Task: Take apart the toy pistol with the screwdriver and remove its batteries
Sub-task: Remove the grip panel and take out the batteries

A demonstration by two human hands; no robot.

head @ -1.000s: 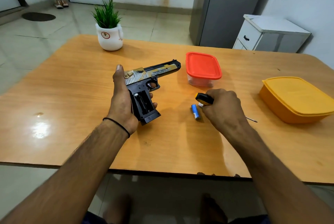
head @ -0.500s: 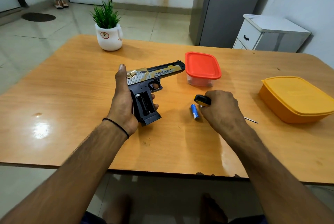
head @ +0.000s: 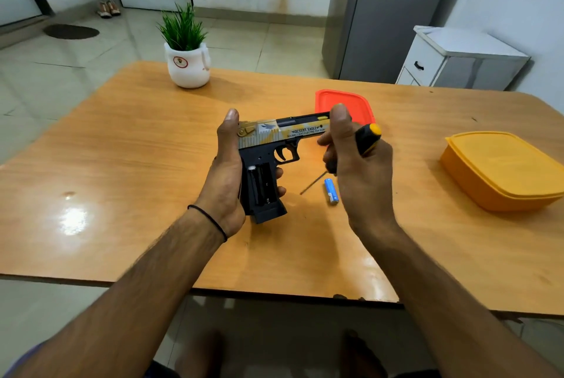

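Observation:
The toy pistol (head: 276, 145), black with a gold and silver slide, is held above the table with its barrel pointing right. My left hand (head: 224, 173) grips its grip from behind; the open battery bay in the grip faces me. My right hand (head: 357, 164) holds the black and yellow screwdriver (head: 366, 141) in the palm, shaft pointing down-left, while its thumb and fingers pinch the muzzle end of the pistol. One blue battery (head: 331, 191) lies on the table (head: 122, 164) just below my right hand.
A clear box with an orange-red lid (head: 357, 102) stands behind the pistol's muzzle. A yellow lidded container (head: 500, 170) sits at the right edge. A potted plant (head: 186, 54) stands at the far side. A white cabinet and grey locker stand beyond the table.
My right hand has lifted from the table with the screwdriver and moved up-left to the pistol's muzzle. The left hand raised the pistol slightly. The blue battery stayed in place.

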